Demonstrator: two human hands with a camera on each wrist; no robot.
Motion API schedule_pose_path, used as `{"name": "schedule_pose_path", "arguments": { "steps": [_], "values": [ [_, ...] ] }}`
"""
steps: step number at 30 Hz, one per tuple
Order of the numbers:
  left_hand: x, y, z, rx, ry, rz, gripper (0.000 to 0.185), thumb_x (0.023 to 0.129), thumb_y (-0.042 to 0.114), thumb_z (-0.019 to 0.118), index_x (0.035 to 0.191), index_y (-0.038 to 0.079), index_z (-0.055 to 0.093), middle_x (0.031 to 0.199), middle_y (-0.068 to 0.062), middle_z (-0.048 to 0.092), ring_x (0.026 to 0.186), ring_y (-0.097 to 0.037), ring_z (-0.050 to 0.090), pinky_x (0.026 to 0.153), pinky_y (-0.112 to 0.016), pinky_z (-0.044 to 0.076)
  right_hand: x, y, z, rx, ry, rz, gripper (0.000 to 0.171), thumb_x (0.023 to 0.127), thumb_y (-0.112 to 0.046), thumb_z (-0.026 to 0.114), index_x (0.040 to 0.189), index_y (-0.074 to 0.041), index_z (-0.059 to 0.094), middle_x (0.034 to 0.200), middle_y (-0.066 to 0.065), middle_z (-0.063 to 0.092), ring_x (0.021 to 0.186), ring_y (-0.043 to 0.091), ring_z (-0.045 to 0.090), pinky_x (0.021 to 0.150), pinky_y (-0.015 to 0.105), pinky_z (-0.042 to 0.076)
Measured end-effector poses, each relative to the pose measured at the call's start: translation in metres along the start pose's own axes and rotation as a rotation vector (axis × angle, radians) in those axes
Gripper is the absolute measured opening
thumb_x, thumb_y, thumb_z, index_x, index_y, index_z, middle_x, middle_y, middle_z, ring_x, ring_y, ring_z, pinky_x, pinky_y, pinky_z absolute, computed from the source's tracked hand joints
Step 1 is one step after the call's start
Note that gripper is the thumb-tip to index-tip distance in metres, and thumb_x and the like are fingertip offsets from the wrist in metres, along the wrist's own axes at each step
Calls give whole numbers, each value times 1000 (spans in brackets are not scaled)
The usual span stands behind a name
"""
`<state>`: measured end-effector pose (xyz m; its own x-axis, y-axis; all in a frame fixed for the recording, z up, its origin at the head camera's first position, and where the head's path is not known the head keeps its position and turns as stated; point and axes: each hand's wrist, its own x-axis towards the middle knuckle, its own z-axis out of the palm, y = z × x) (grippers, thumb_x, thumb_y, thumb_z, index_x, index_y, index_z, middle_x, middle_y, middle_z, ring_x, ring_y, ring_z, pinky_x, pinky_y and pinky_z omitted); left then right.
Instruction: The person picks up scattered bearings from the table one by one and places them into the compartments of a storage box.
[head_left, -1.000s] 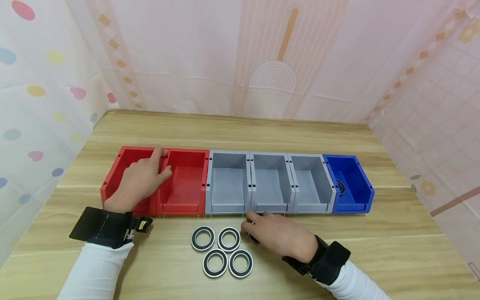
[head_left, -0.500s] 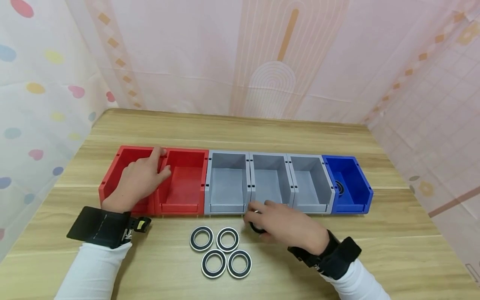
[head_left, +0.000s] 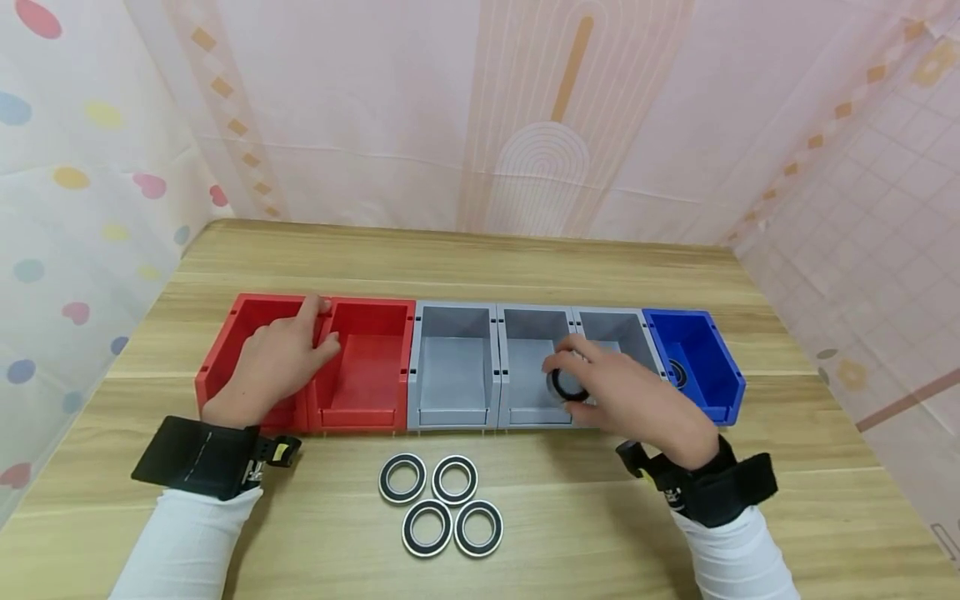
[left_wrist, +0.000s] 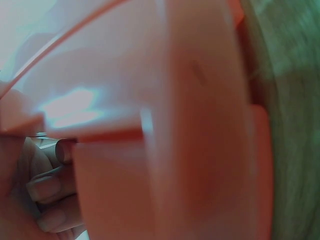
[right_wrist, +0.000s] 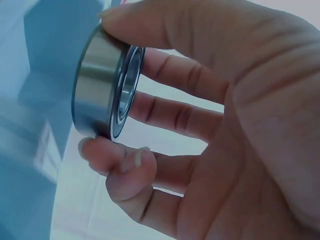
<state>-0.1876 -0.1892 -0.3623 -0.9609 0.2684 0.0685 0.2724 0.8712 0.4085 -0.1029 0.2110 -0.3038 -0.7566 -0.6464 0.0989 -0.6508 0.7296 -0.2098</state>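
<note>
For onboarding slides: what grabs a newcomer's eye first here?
Likely the red bins, grey bins and blue bin, in one row across the table. Next, the right hand holding a bearing by the grey bins, and four bearings lying on the table before the row.

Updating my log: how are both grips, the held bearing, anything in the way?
Right grip holds bearing, seemingly over middle grey bin. Left grip at red bins. No obstruction seen.

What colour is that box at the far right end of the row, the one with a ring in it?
Blue; the head view shows the box best.
</note>
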Motion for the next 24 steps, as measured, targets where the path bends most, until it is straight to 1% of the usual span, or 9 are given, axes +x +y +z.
{"name": "schedule_pose_path", "arguments": {
  "steps": [3, 8, 11, 15, 20, 24],
  "values": [
    [0, 0, 0, 3, 2, 0, 54, 84, 21, 68, 124, 1, 37, 61, -4, 49, 48, -19, 48, 49, -31, 48, -4, 11, -4, 7, 23, 57, 44, 80, -9, 76, 120, -10, 59, 114, 2, 50, 77, 11, 54, 65, 24, 48],
    [0, 1, -1, 7, 1, 1, 54, 85, 21, 68, 124, 1, 37, 60, -4, 49, 48, -19, 48, 48, -31, 47, -12, 29, -10, 21, 34, 142, 45, 81, -8, 75, 123, -7, 58, 119, 5, 50, 74, 12, 54, 63, 25, 46],
    [-1, 2, -2, 3, -4, 0, 54, 85, 21, 68, 124, 0, 37, 60, -4, 49, 48, -19, 48, 49, -31, 48, -18, 39, -13, 26, 45, 188, 44, 82, -8, 74, 123, -5, 58, 119, 7, 50, 70, 13, 52, 60, 26, 45],
    [-1, 2, -3, 1, -8, 0, 54, 85, 21, 68, 124, 0, 37, 61, -4, 49, 48, -19, 49, 49, -31, 48, -23, 50, -14, 27, 50, 239, 43, 82, -7, 74, 122, -4, 58, 117, 8, 50, 71, 13, 51, 61, 28, 45],
    [-1, 2, -2, -1, -1, -1, 54, 84, 20, 69, 123, 1, 37, 61, -4, 50, 48, -19, 49, 49, -32, 49, -20, 60, -7, 62, 1, 273, 42, 84, -5, 72, 122, -2, 57, 117, 11, 49, 77, 18, 52, 66, 31, 44],
    [-1, 2, -2, -1, -1, -2, 54, 84, 20, 69, 124, 1, 37, 61, -4, 50, 49, -19, 49, 49, -31, 48, -15, 66, 1, 52, -43, 283, 41, 84, -5, 71, 122, 0, 57, 117, 14, 51, 83, 21, 54, 70, 33, 45]
  ]
}}
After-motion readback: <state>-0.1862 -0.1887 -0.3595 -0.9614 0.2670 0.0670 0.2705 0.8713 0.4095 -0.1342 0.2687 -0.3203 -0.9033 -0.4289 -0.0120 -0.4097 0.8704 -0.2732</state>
